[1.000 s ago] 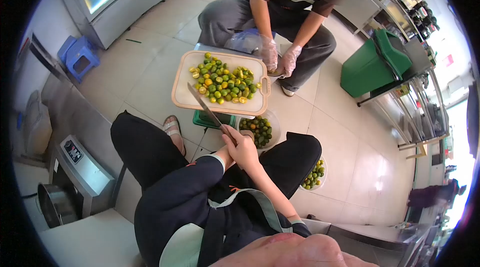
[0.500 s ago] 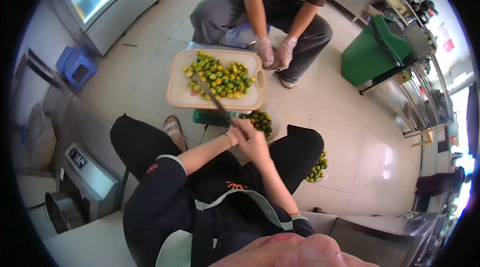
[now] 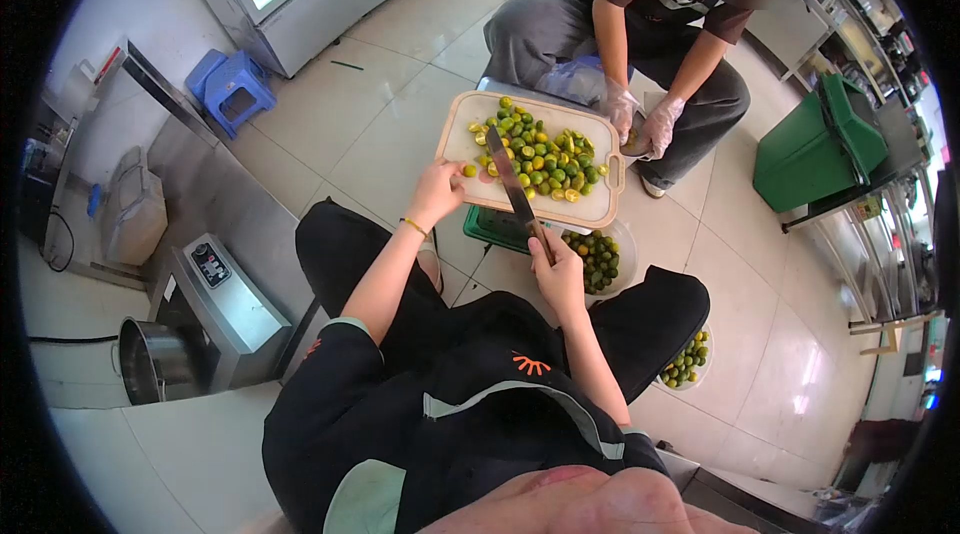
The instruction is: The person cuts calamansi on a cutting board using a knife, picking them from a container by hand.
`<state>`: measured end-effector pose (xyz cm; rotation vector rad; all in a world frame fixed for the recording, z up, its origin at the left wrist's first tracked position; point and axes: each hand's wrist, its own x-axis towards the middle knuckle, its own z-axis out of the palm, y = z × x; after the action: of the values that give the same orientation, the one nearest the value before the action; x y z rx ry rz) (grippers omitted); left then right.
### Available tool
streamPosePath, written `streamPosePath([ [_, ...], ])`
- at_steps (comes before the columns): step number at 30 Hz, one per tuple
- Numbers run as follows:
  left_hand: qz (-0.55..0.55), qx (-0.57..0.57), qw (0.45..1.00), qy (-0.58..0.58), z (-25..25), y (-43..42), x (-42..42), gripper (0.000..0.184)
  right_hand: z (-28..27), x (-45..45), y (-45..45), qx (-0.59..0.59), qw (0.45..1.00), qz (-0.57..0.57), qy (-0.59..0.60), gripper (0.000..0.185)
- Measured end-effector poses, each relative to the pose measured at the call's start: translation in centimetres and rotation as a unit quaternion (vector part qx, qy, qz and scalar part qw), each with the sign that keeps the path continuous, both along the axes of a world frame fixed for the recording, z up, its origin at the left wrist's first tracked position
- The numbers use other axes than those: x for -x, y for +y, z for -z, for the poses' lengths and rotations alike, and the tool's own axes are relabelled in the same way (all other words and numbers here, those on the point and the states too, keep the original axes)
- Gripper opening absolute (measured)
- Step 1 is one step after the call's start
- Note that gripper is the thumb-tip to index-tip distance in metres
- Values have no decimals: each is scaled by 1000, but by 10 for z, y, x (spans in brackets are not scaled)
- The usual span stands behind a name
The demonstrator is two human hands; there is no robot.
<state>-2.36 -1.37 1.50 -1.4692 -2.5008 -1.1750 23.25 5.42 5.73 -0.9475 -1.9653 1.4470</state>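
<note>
Green-and-yellow citrus (image 3: pixel 538 177) lies on the board (image 3: pixel 600 215), some cut, much seemingly whole, with more in the tub (image 3: pixel 629 264); the right hand (image 3: pixel 558 274) grips the knife (image 3: pixel 513 181), the left hand (image 3: pixel 436 194) touches fruit (image 3: pixel 469 171), its hold unclear

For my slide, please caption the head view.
Knife in right hand over citrus on board, left hand at its edge.
</note>
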Motion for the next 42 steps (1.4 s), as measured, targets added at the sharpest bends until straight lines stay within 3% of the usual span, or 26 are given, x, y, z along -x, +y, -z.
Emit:
streamPosePath([
  [5, -23, -42, 996, -70, 5, -3, -6, 22, -5, 11, -5, -10, 996, -24, -82, 33],
  [9, -49, -118, 990, -56, 5, -2, -8, 13, 3, 19, -8, -42, 997, -22, -64, 32],
  [12, -51, -114, 990, -72, -1, -2, -14, 10, -1, 20, -12, -58, 995, -22, -78, 31],
  [26, -114, -156, 981, -25, 21, 3, -31, 14, 6, 31, -27, -115, 993, -2, -22, 29],
  [29, -126, -143, 981, -36, 25, 4, -36, 15, -14, 29, -36, -55, 993, -19, -107, 28],
  [35, -153, -157, 975, -34, 32, 10, -39, 16, -12, 42, -29, -53, 993, -38, -103, 28],
  [42, -151, -164, 974, -44, 35, 10, -43, 16, 4, 44, -34, -108, 993, -19, -37, 22],
])
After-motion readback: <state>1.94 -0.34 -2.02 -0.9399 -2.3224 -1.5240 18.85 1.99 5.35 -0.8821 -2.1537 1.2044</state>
